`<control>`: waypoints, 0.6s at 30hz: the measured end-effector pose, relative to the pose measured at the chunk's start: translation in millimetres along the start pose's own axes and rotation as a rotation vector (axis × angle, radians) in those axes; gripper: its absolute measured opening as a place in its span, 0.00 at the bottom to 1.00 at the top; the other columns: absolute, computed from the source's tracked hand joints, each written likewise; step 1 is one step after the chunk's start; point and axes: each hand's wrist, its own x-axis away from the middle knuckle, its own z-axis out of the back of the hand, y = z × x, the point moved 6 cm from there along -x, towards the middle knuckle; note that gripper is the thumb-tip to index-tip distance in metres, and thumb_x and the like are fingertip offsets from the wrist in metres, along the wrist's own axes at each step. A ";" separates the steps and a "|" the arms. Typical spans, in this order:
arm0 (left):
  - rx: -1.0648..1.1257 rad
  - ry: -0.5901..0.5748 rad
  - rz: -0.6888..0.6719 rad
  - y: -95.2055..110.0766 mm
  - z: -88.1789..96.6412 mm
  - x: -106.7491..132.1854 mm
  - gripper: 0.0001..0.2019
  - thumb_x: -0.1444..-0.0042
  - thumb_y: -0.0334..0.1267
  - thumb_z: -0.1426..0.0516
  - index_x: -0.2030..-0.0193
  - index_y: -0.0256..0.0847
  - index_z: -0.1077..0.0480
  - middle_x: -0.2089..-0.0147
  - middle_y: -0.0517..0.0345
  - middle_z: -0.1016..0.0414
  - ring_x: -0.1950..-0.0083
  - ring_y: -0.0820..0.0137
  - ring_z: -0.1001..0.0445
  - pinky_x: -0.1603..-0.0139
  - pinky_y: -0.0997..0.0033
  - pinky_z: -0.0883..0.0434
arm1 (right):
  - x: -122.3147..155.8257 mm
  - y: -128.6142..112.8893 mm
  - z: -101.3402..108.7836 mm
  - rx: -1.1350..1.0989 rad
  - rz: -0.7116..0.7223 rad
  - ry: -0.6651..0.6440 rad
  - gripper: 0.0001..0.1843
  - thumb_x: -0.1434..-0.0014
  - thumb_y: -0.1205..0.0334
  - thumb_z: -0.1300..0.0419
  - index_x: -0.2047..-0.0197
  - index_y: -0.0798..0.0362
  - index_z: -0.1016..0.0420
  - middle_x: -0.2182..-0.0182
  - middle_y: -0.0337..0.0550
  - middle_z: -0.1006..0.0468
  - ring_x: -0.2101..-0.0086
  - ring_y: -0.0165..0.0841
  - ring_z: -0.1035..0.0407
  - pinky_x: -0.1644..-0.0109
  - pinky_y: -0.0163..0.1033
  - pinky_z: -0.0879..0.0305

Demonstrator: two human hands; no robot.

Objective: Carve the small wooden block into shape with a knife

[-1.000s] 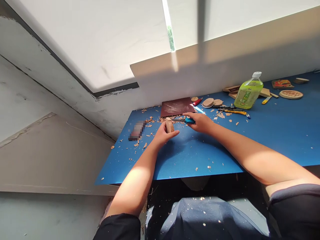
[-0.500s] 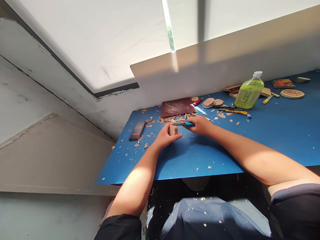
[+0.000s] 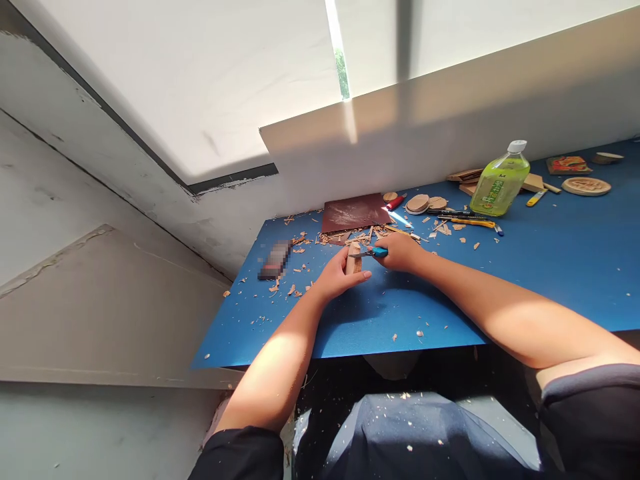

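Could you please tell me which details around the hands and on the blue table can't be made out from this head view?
Head view: the left hand hides much of the wooden block.
Head view: the right hand covers most of the blue-handled knife.
Head view: pixelation blurs the dark object, so its kind is unclear.
Head view: the green bottle's label is too small to read.

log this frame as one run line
left hand: wood block | right hand: teal-handled knife, blade at block | blue table: wood shavings
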 end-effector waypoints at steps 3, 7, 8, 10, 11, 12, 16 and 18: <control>-0.002 0.027 -0.016 0.0 0.5 0.6 0.34 0.52 0.51 0.23 0.41 0.42 0.24 0.64 0.60 0.29 0.64 0.68 0.33 0.60 0.69 0.35 | -1.6 -2.6 -6.5 -0.031 -0.017 -0.041 0.18 0.30 0.53 0.43 0.66 0.48 0.14 0.65 0.45 0.13 0.66 0.37 0.26 0.63 0.41 0.44; -0.022 0.085 -0.005 -3.0 3.4 -1.2 0.31 0.51 0.52 0.23 0.44 0.42 0.24 0.64 0.60 0.28 0.65 0.68 0.32 0.63 0.70 0.35 | -4.2 -1.0 -6.1 0.009 -0.054 -0.047 0.15 0.32 0.55 0.42 0.64 0.47 0.14 0.62 0.46 0.12 0.63 0.39 0.24 0.63 0.41 0.42; -0.017 0.083 0.012 -4.4 2.9 -2.2 0.31 0.51 0.52 0.24 0.45 0.42 0.24 0.64 0.60 0.28 0.66 0.68 0.32 0.64 0.70 0.36 | -5.0 1.2 -4.3 0.032 -0.068 -0.039 0.15 0.32 0.55 0.42 0.63 0.47 0.14 0.61 0.47 0.11 0.62 0.39 0.23 0.63 0.41 0.42; 0.001 0.074 0.050 -7.2 1.3 -4.6 0.28 0.51 0.54 0.25 0.49 0.42 0.24 0.66 0.60 0.28 0.68 0.69 0.32 0.67 0.70 0.36 | -6.7 6.7 -0.4 0.066 -0.099 -0.021 0.15 0.31 0.55 0.42 0.61 0.47 0.14 0.59 0.47 0.11 0.61 0.40 0.22 0.63 0.40 0.41; 0.013 0.069 0.068 -8.5 0.5 -5.8 0.27 0.50 0.55 0.25 0.51 0.42 0.25 0.66 0.60 0.29 0.69 0.70 0.33 0.69 0.71 0.36 | -7.5 9.6 1.4 0.078 -0.117 -0.016 0.15 0.32 0.55 0.42 0.61 0.46 0.14 0.58 0.47 0.11 0.60 0.40 0.22 0.63 0.41 0.41; 0.027 0.066 0.084 -9.6 -0.1 -7.0 0.26 0.49 0.56 0.26 0.54 0.42 0.26 0.67 0.61 0.30 0.70 0.71 0.34 0.70 0.71 0.37 | -8.2 12.2 3.1 0.088 -0.131 -0.014 0.14 0.32 0.55 0.42 0.60 0.46 0.13 0.58 0.47 0.11 0.60 0.41 0.22 0.63 0.41 0.41; 0.039 0.078 0.108 -12.1 1.1 -10.4 0.25 0.47 0.57 0.28 0.57 0.42 0.28 0.68 0.63 0.32 0.72 0.73 0.37 0.71 0.72 0.38 | -8.0 19.4 9.9 0.117 -0.175 0.007 0.12 0.34 0.54 0.39 0.58 0.44 0.13 0.57 0.47 0.11 0.59 0.42 0.21 0.62 0.40 0.41; -0.009 0.118 0.102 -11.8 5.3 -10.6 0.26 0.49 0.57 0.27 0.54 0.41 0.27 0.66 0.61 0.30 0.70 0.72 0.35 0.69 0.72 0.37 | -5.9 21.8 12.0 0.116 -0.185 0.026 0.12 0.34 0.54 0.39 0.57 0.44 0.13 0.57 0.47 0.11 0.58 0.43 0.21 0.61 0.41 0.40</control>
